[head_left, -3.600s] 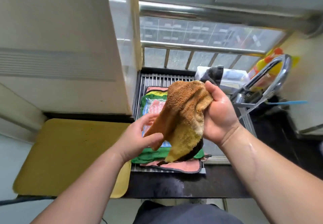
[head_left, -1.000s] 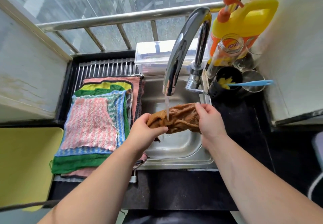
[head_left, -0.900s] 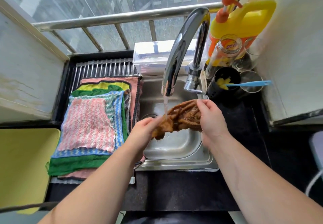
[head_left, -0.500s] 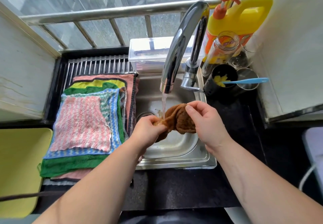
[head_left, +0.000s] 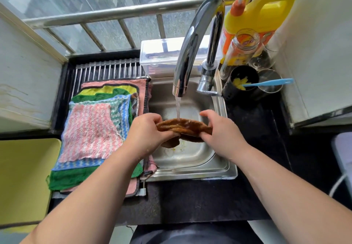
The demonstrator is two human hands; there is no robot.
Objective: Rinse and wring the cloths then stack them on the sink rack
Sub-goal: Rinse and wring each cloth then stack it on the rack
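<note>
Reference landmark: sink (head_left: 190,175).

1. Far left of the sink: a yellow board (head_left: 22,177) lies flat on the counter.
2. Directly left of the sink: the sink rack (head_left: 106,68), a bed of metal bars, adjoins the sink's left edge. A stack of cloths (head_left: 89,133) lies flat on it. The top layer is pink-and-white, with blue, green, yellow and pink layers showing at the edges below it. The pink bottom layer overhangs the sink's left rim.
3. Over the sink, left of centre: the left hand (head_left: 146,131) is palm down, with fingers and thumb curled tightly round the left end of the brown cloth (head_left: 185,127).
4. Over the sink, centre: the brown cloth is bunched into a short horizontal roll and stretched between both hands, above the basin floor. One fold hangs below the roll near the left hand. A water stream (head_left: 178,108) falls from the faucet (head_left: 192,39) and lands on the top of the roll.
5. Behind the sink: a clear plastic box (head_left: 160,53) stands at the back rim.
6. Over the sink, right of centre: the right hand (head_left: 221,131) has its fingers curled round the cloth's right end.
7. Right of the sink: a black cup (head_left: 242,81) holds a blue-handled tool (head_left: 266,82). Behind it stand a glass jar (head_left: 242,49) and a yellow jug (head_left: 261,13).
</note>
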